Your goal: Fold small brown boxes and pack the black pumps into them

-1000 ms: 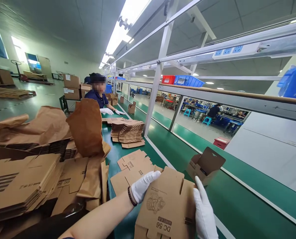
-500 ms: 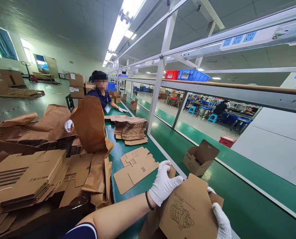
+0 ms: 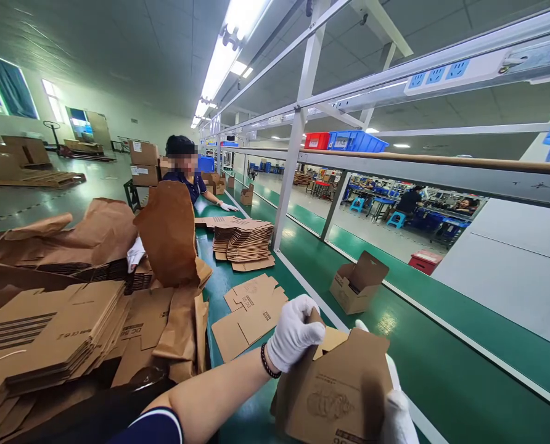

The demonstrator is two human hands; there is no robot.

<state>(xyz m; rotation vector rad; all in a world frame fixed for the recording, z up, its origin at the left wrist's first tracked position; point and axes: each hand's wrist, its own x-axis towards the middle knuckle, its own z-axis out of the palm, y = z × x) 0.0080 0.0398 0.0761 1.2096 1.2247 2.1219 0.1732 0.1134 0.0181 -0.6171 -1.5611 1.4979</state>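
Observation:
Both of my hands wear white gloves and hold a partly folded brown cardboard box (image 3: pixel 335 401) with a drawing printed on its side. My left hand (image 3: pixel 296 333) is closed on a flap at the box's upper left. Along the right side, my right hand (image 3: pixel 399 410) grips the box; some of its fingers are hidden behind the cardboard. The box stands opened out, and its inside shows between the panels. Just left of my left hand, a flat printed carton blank (image 3: pixel 250 314) lies on the green bench (image 3: pixel 231 373).
A folded open-top box (image 3: pixel 358 287) stands on the green belt (image 3: pixel 441 357). Stacked carton blanks (image 3: pixel 242 240) lie farther along the bench. More blanks (image 3: pixel 71 327) and brown wrapping paper (image 3: pixel 166 234) are at left. A co-worker (image 3: pixel 182 169) stands beyond; a metal post (image 3: pixel 298 129) rises beside the belt.
The box in my hands has opened out and tipped, with both hands shifting slightly left. The folded box on the belt has moved left and away. The co-worker's nearer hand has moved.

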